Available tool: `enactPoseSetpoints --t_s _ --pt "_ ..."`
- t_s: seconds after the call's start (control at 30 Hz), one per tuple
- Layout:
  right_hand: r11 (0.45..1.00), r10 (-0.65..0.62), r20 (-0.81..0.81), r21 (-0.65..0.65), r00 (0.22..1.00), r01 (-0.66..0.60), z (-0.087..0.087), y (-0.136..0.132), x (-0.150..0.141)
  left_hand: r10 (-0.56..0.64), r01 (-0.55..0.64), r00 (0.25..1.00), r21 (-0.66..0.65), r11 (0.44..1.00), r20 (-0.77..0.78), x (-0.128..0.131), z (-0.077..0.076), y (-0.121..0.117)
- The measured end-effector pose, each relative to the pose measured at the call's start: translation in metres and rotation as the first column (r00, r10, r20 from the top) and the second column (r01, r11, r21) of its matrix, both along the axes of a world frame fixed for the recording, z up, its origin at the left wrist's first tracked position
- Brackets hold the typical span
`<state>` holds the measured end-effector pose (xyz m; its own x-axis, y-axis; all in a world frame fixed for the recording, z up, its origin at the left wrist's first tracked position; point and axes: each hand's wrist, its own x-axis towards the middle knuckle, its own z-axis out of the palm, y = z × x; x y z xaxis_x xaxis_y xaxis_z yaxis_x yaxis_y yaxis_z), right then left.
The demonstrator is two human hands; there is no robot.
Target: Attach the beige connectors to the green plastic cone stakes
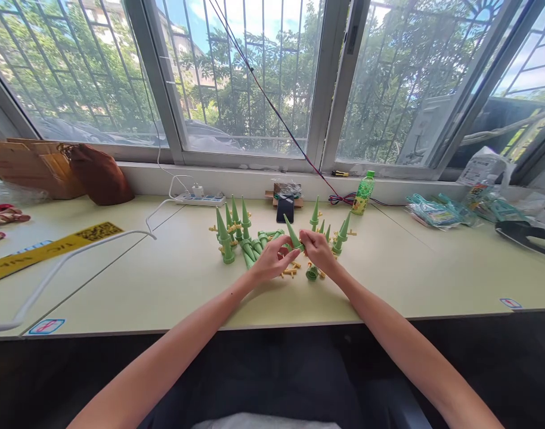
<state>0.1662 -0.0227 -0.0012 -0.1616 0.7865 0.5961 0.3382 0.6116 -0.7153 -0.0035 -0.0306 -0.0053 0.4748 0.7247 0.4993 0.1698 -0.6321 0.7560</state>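
A green cone-shaped plant watering spike (292, 232) is held just above the table, its point tilted up and to the left. My left hand (275, 259) has its thumb and fingers closed around the spike's wide end. Against that same end presses my right hand (316, 249), fingers closed; whatever they pinch is hidden. Below the hands lie loose yellow valves (290, 272) and a green cap (312, 273). Several finished-looking spikes with yellow side valves (225, 244) stand upright at left, and more spikes (341, 235) stand at right. Other green spikes (249, 253) lie in a pile beside my left hand.
A phone (285, 210) lies behind the hands, near a green-capped bottle (364, 193). Along the back are a power strip (201, 198) and a brown pouch (100, 173). A white cable (89, 244) crosses the left side. Plastic packets (437, 211) occupy the right.
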Motion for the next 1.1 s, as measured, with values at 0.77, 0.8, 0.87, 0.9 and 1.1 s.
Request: enactPoseSetpoints --t_s 0.77,0.8,0.87,0.9,1.1 --pt "0.992 -0.018 -0.052 -0.122 0.998 0.011 -0.006 0.007 -0.002 0.108 -0.052 0.986 0.378 0.924 -0.129 -0.001 -0.007 0.004" --pt "0.992 -0.013 -0.056 -0.126 0.998 0.006 -0.006 0.007 -0.002 0.128 -0.076 0.985 0.372 0.925 -0.117 0.000 -0.007 0.004" --pt "0.991 0.001 -0.058 -0.130 0.998 -0.008 -0.007 0.006 -0.004 0.177 -0.134 0.980 0.364 0.922 -0.088 0.001 -0.008 0.004" --pt "0.991 0.007 -0.060 -0.131 0.998 -0.015 -0.007 0.006 -0.005 0.202 -0.162 0.977 0.362 0.918 -0.074 0.002 -0.008 0.004" --pt "0.992 0.009 -0.065 -0.126 0.998 -0.017 -0.010 0.005 -0.007 0.269 -0.248 0.963 0.307 0.919 -0.028 0.006 -0.007 0.003"
